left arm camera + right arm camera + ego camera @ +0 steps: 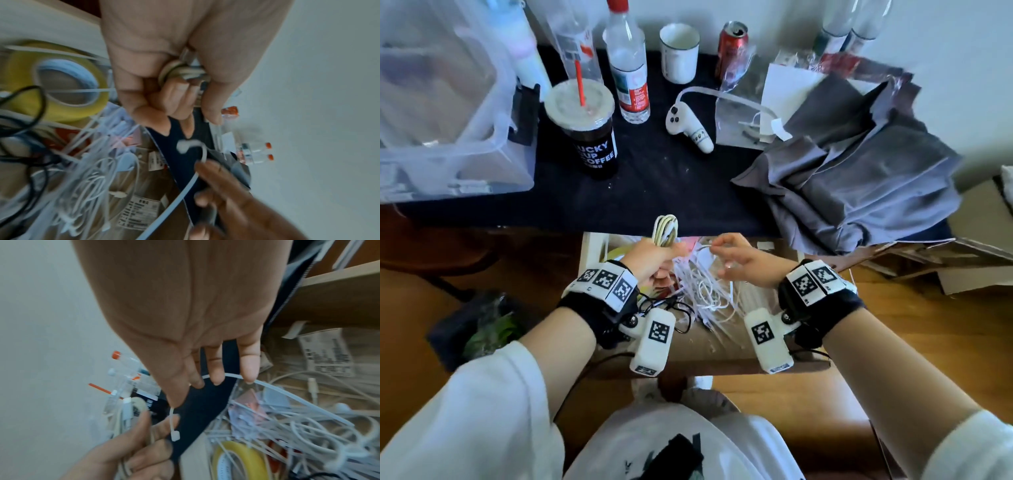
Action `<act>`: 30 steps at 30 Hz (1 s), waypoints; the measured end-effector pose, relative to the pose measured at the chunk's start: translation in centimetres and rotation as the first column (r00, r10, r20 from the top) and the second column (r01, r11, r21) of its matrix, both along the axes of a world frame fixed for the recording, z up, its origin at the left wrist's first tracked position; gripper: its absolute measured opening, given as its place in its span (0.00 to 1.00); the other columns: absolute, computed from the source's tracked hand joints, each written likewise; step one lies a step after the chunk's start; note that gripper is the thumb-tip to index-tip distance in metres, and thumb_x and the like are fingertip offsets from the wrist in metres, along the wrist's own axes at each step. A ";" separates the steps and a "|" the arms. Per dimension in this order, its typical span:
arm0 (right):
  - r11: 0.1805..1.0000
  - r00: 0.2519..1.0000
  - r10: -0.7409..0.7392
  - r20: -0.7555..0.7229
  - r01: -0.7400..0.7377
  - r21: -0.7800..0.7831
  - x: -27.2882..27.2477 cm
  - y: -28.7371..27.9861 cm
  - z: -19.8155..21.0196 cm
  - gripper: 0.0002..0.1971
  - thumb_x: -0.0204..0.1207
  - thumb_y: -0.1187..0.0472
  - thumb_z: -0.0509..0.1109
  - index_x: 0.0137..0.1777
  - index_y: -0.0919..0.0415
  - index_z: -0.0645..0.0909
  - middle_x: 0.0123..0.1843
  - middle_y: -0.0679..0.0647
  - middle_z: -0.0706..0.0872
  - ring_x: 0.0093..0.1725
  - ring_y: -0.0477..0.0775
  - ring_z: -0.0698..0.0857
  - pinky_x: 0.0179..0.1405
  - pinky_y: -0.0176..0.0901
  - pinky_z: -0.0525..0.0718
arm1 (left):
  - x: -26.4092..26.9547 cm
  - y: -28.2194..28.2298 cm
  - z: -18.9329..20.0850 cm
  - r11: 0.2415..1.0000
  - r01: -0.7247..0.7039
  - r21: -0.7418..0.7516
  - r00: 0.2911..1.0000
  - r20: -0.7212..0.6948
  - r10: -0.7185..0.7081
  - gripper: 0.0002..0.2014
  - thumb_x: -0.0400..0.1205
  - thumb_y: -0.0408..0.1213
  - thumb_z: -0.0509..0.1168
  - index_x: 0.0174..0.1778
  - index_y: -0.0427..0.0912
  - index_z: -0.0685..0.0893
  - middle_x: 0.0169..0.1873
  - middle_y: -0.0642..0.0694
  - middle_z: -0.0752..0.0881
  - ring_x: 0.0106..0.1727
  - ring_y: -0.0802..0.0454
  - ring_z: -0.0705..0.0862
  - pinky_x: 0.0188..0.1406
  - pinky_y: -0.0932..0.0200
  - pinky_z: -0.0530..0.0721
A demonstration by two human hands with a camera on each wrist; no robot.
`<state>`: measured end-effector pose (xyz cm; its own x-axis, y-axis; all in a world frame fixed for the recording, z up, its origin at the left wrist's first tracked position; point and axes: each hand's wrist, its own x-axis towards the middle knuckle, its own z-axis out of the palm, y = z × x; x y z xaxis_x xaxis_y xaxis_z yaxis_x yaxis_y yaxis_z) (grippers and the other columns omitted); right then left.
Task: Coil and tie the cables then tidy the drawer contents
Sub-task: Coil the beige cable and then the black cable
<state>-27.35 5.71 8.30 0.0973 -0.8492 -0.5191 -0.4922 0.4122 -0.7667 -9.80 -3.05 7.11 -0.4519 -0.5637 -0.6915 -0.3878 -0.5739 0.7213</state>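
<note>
My left hand (pixel 650 255) grips a coiled cream cable (pixel 666 229) above the open drawer (pixel 722 365); the loops stick up out of the fist. From the left wrist, the coil (pixel 180 71) sits inside the curled fingers. My right hand (pixel 736 255) pinches a white zip tie (pixel 230 375) just right of the coil. The tie bends behind the fingers and its square head (pixel 175 435) hangs close to the left hand (pixel 133 443). Below lie loose zip ties (pixel 709 294), white cables (pixel 308 431), a black cable (pixel 671 308) and yellow tape (pixel 57 81).
On the dark tabletop stand a coffee cup with a straw (pixel 585 130), a water bottle (pixel 628 68), a mug (pixel 679 51) and a can (pixel 732 44). A white controller (pixel 688 126) lies mid-table, grey cloth (pixel 859 171) at right, a clear bin (pixel 441 102) at left.
</note>
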 end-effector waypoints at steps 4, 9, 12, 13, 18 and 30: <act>0.994 1.000 -0.019 0.013 0.020 -0.108 0.5 -0.9 1.9 0.22 0.78 0.69 0.67 0.73 0.69 0.72 0.64 0.48 0.61 0.62 0.44 0.67 0.72 0.40 0.68 | -0.7 -0.3 1.6 0.994 0.057 -0.099 0.998 0.010 -0.056 0.08 0.83 0.36 0.65 0.41 0.38 0.74 0.12 0.55 0.65 0.13 0.59 0.63 0.18 0.65 0.71; 0.926 0.982 -0.187 -0.025 0.167 -0.337 0.7 -1.5 2.8 0.11 0.72 0.76 0.69 0.50 0.62 0.83 0.50 0.47 0.72 0.41 0.42 0.74 0.48 0.31 0.77 | -0.9 -0.7 3.1 0.989 0.064 -0.131 0.997 -0.032 -0.069 0.13 0.83 0.38 0.64 0.33 0.39 0.74 0.13 0.55 0.65 0.14 0.60 0.63 0.14 0.67 0.70; 0.799 0.909 -0.413 -0.053 0.333 -0.500 0.7 -1.9 2.7 0.17 0.67 0.78 0.69 0.39 0.52 0.77 0.41 0.47 0.76 0.41 0.49 0.75 0.44 0.36 0.73 | -0.9 -0.7 3.8 0.984 0.086 -0.157 0.994 -0.056 -0.096 0.12 0.84 0.40 0.63 0.37 0.40 0.75 0.14 0.55 0.67 0.15 0.60 0.63 0.15 0.66 0.72; 0.790 0.906 -0.417 -0.071 0.323 -0.521 0.8 -2.1 2.8 0.14 0.67 0.76 0.71 0.43 0.55 0.78 0.44 0.49 0.77 0.45 0.50 0.75 0.45 0.35 0.73 | -0.8 -0.7 4.1 0.983 0.089 -0.161 0.992 -0.069 -0.101 0.11 0.84 0.40 0.63 0.38 0.39 0.75 0.14 0.55 0.67 0.15 0.60 0.63 0.15 0.66 0.72; 0.820 0.900 -0.401 -0.170 0.270 -0.505 1.3 -2.4 2.6 0.08 0.74 0.66 0.71 0.52 0.61 0.79 0.46 0.51 0.81 0.47 0.48 0.78 0.52 0.41 0.76 | -0.9 -0.3 5.2 0.982 0.110 -0.150 0.981 -0.144 -0.132 0.11 0.84 0.39 0.63 0.37 0.39 0.79 0.17 0.53 0.67 0.17 0.60 0.64 0.17 0.66 0.71; 0.602 0.698 -0.683 0.214 0.704 -0.376 0.3 -2.5 3.7 0.12 0.82 0.61 0.63 0.35 0.56 0.71 0.25 0.54 0.76 0.13 0.40 0.67 0.14 0.28 0.63 | -0.9 -0.4 6.7 0.980 0.138 -0.145 0.961 -0.219 -0.167 0.09 0.85 0.39 0.60 0.51 0.40 0.83 0.18 0.54 0.65 0.18 0.60 0.63 0.21 0.66 0.69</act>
<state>-27.02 3.19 12.04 -0.5966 -0.7923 -0.1279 -0.1511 0.2674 -0.9517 -10.67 -3.46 13.81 -0.6769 -0.5523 -0.4866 -0.2798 -0.4183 0.8641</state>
